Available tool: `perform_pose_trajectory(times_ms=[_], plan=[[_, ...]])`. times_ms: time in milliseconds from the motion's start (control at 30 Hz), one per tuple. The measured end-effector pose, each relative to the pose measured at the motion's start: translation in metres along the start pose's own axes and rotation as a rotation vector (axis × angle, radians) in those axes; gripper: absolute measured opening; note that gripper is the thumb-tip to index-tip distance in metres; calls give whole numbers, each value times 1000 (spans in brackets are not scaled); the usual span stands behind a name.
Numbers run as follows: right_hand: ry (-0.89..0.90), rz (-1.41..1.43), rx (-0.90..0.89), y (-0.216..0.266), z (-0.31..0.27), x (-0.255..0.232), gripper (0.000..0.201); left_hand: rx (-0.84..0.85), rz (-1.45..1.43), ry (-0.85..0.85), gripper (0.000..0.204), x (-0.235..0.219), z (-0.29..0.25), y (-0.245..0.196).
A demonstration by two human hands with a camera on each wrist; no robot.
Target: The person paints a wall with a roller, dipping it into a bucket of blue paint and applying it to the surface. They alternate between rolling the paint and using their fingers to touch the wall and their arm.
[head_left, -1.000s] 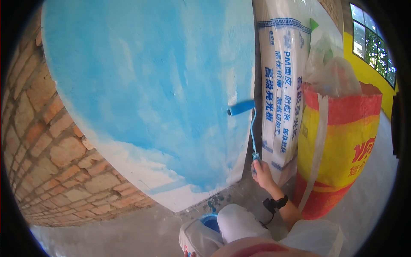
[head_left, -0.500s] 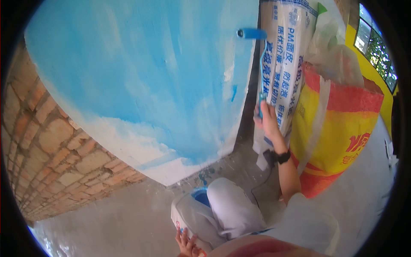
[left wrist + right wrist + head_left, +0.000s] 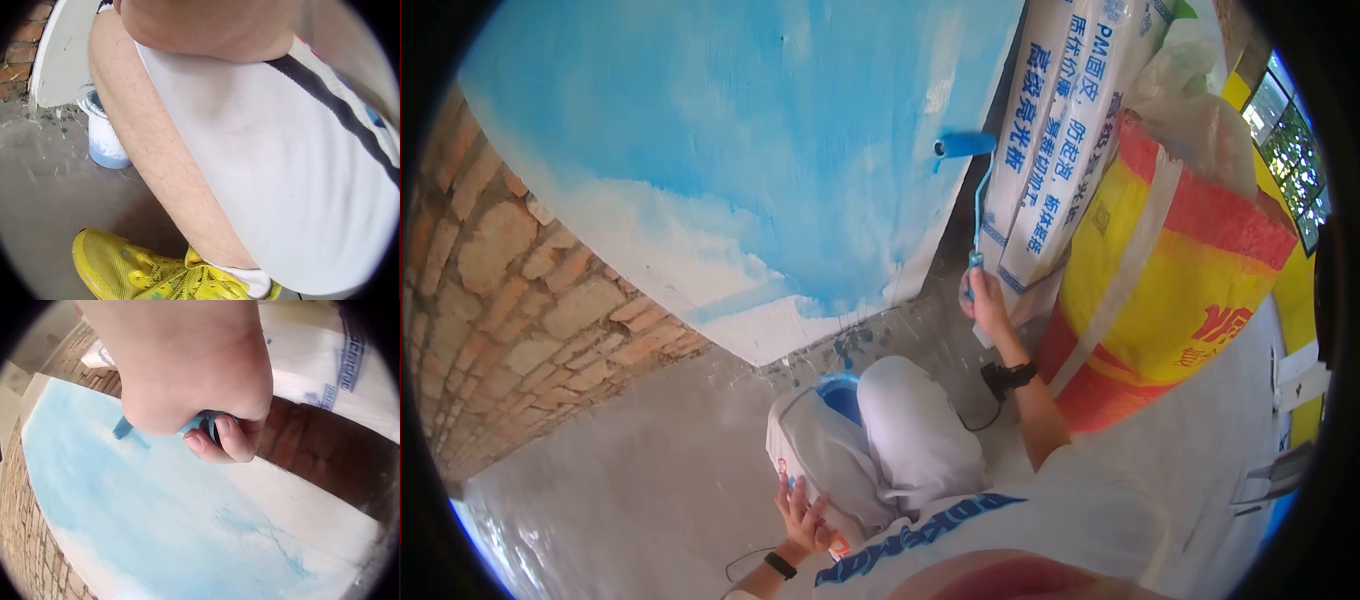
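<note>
My right hand [image 3: 988, 305] grips the handle of a paint roller [image 3: 968, 146], fingers curled around it. The blue roller head lies over the right edge of a board [image 3: 730, 130] coated mostly in light blue, with white along its lower part. In the right wrist view, the curled fingers [image 3: 225, 440] wrap the handle, and part of the blue roller head [image 3: 123, 427] shows past the wrist. On the clothed leg rests my left hand [image 3: 802, 515], its fingers spread. A paint bucket [image 3: 109, 147], white with blue smears, stands on the floor beyond the leg.
Long white plastic-wrapped packages [image 3: 1050, 150] lean right of the board. A yellow and red woven sack [image 3: 1170, 270] stands beside them. Left of the board is a brick and stone wall [image 3: 550, 290]. Paint splatters mark the concrete floor [image 3: 640, 440] near the bucket.
The roller went up along the board's right edge, then came back down. The head view tilted downward, bringing the left hand on the leg fully into sight.
</note>
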State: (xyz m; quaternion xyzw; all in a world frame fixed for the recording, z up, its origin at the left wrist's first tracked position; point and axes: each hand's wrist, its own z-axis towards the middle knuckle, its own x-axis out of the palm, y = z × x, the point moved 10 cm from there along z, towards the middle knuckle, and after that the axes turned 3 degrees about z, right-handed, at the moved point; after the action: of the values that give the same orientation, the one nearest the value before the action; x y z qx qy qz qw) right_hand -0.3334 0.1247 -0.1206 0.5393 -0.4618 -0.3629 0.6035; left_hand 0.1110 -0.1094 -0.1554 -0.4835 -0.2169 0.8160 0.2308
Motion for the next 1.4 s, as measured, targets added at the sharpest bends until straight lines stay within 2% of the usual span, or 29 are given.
perform_pose_trajectory(times_ms=[300,400,467,533,600,667,733,833,867,933,1033,1100,1167,1267,1400], plan=[[-69,-163,29,-83,-17,-11,38,83,46,-80,46,-6,-39,-22],[-131,-187,67,-119,-23,-20,40,107,133,-50,40,-4,-57,-31],[-123,-168,131,-148,-28,-26,40,171,189,-123,34,-9,-60,-40],[-115,-130,130,-166,-33,-25,40,152,225,-102,34,-5,-74,-34],[-139,-163,141,-166,-40,-26,40,237,226,-133,40,-7,-89,-41],[-169,-198,153,-165,-43,-29,40,218,170,-91,50,-8,-99,-39],[-153,-140,72,-164,-47,-30,40,356,231,-118,53,-10,-103,-48],[-176,-228,99,-182,-67,-37,41,255,242,-72,47,-12,-100,-45],[-173,-223,101,-188,-74,-37,41,254,247,-69,47,-11,-101,-43],[-183,-376,260,-216,-101,-46,43,340,309,-137,60,-11,-104,-49],[-169,-493,299,-243,-121,-53,45,331,297,-113,61,-12,-96,-52],[-185,-465,311,-255,-122,-53,44,339,303,-113,62,-11,-96,-52],[-203,-440,317,-260,-116,-53,43,352,307,-118,62,-9,-95,-53],[-186,-359,228,-245,-91,-41,43,356,294,-109,63,-10,-90,-58],[-236,-87,128,-174,-55,-15,44,317,267,-93,60,-5,-84,-61]])
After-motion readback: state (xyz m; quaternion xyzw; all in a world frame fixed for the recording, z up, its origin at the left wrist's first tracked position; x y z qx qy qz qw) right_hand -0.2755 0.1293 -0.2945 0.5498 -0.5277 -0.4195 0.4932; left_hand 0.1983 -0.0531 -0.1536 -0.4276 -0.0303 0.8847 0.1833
